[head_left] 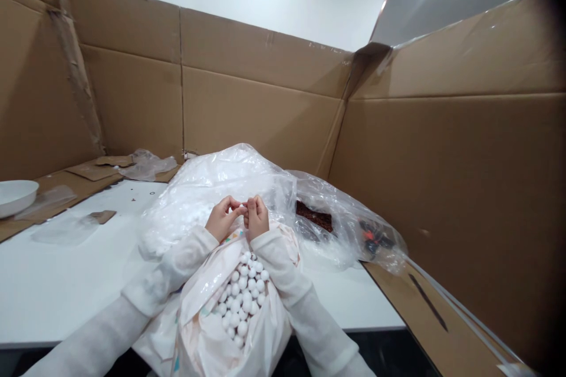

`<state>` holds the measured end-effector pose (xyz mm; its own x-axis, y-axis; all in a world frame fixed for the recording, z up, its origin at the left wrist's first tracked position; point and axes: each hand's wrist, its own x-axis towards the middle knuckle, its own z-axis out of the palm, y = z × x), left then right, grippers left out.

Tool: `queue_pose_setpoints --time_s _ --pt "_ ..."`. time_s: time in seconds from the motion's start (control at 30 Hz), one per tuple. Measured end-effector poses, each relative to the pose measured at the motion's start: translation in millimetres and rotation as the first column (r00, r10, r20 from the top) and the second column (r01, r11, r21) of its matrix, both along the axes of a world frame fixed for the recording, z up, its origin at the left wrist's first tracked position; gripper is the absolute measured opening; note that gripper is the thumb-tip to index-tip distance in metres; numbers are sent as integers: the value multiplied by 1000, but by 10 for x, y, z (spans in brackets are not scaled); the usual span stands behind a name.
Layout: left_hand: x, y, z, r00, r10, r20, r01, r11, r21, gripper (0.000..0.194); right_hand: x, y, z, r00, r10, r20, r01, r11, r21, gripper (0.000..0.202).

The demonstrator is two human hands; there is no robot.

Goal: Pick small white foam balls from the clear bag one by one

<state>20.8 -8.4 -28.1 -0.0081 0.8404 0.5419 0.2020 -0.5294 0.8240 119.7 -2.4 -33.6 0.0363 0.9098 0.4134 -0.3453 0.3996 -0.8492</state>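
Observation:
Both hands meet above an opened plastic bag (194, 291) with a coloured pattern on its film. My left hand (223, 218) is closed in a pinch, and a small white bit (242, 206) shows at its fingertips; its exact kind is too small to tell. Touching or almost touching it, my right hand (257, 218) is also closed in a pinch, with whatever it grips hidden by the fingers. Inside the open bag, below the wrists, lie many small white balls (242, 297). Just beyond the hands rests a large clear bag full of white material (177, 212).
To the right, a clear plastic bag (345, 200) holds a dark brown piece (313, 216) and black and red items (374, 235). A white bowl (17, 197) stands at far left. Cardboard walls (260, 82) enclose the white table (88, 283). A dark thin strip (428, 301) lies at right.

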Motion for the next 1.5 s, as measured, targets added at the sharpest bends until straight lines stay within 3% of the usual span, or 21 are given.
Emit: queue_pose_setpoints --time_s 0.23,0.37,0.57,0.9,1.03,1.2,1.3,1.37,1.5 --pt "6 -22 34 1000 -20 -19 20 999 44 15 14 -67 104 982 152 -114 -166 978 -128 42" --pt "7 -48 65 995 -43 -92 51 995 89 23 34 -79 137 967 198 -158 -225 959 -174 43" --pt "3 -97 91 990 7 -143 12 991 132 13 88 -21 135 962 125 -243 -176 963 -203 41" --pt "-54 -136 115 971 37 -237 7 984 181 15 93 19 112 961 87 -261 -164 943 -290 38" --pt "-80 -139 108 964 52 -260 5 977 212 18 116 48 100 941 102 -323 -210 925 -317 30" --pt "-94 -154 126 965 29 -260 39 967 253 21 284 121 134 845 93 -527 -326 870 -371 14" --pt "-80 -175 146 959 -36 -280 108 963 248 26 382 184 118 792 60 -607 -335 874 -351 13" --pt "-59 -203 170 927 -156 -340 230 954 191 32 410 229 81 763 55 -644 -353 871 -343 17" --pt "-15 -275 237 737 -408 -538 479 878 -9 44 401 315 -5 779 79 -622 -359 869 -340 22"
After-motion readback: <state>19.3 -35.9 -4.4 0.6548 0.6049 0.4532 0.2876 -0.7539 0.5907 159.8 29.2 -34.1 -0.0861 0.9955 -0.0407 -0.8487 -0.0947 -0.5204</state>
